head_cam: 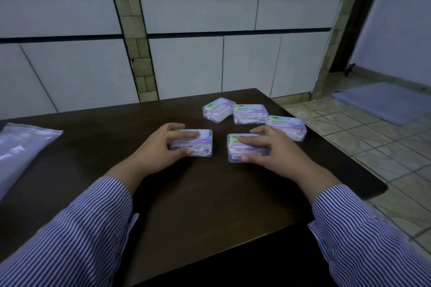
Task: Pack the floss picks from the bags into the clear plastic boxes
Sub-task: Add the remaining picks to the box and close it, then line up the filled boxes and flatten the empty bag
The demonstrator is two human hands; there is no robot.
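Observation:
Several clear plastic boxes with pastel labels lie on the dark table (198, 193), white floss picks visible inside them. My left hand (161, 149) grips one closed box (200, 144), fingers over its lid and thumb on its near side. My right hand (270, 149) grips a second closed box (235, 154) the same way. Three more closed boxes lie beyond: one tilted (218, 109), one beside it (250, 113), one at the right (290, 127) behind my right hand. A clear plastic bag (21, 149) lies at the table's left edge; its contents are unclear.
The table's right edge (345, 158) drops to a tiled floor with a grey mat (382, 102). White cabinet doors (186, 63) stand behind the table. Both my forearms wear striped sleeves and reach in from the near edge.

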